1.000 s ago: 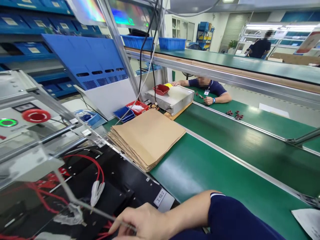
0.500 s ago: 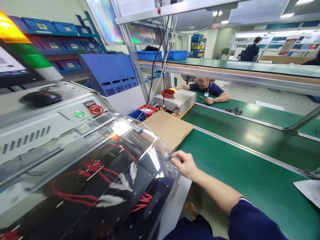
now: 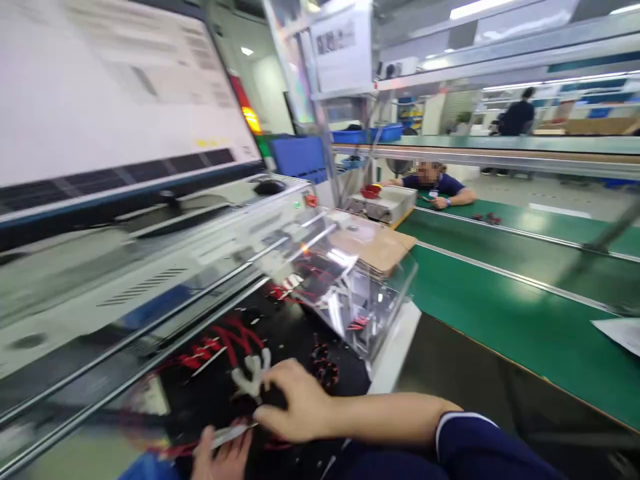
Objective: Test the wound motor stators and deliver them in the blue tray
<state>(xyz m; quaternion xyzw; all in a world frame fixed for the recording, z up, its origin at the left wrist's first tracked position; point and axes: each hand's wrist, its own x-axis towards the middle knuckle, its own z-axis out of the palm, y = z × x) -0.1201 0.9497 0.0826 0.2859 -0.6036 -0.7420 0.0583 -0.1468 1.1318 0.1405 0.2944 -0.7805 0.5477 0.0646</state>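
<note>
Both my hands are low over a black panel (image 3: 295, 333) fitted with red wires. My left hand (image 3: 220, 457), partly out of the frame, has its thumb and fingers closed on a white-sleeved clip (image 3: 230, 435). My right hand (image 3: 300, 403) reaches in beside it, thumb and forefinger apart, the thumb close to that clip's tip; motion blurs the contact. White-sleeved clips on red wires (image 3: 250, 377) lie at its fingertips. Small dark ring-shaped coils (image 3: 325, 367) rest on the panel just beyond my right hand.
A clear cover (image 3: 370, 300) stands right of the panel. A monitor (image 3: 120, 93) and a mouse (image 3: 270, 187) are at left. Cardboard (image 3: 385, 243) lies on the green bench (image 3: 475, 300). Across it a person (image 3: 440, 187) works near a red bin (image 3: 371, 192).
My right hand has left the clear cover's edge and come down to the clips. My left hand has come into view holding a clip. The view has shifted, bringing the monitor in.
</note>
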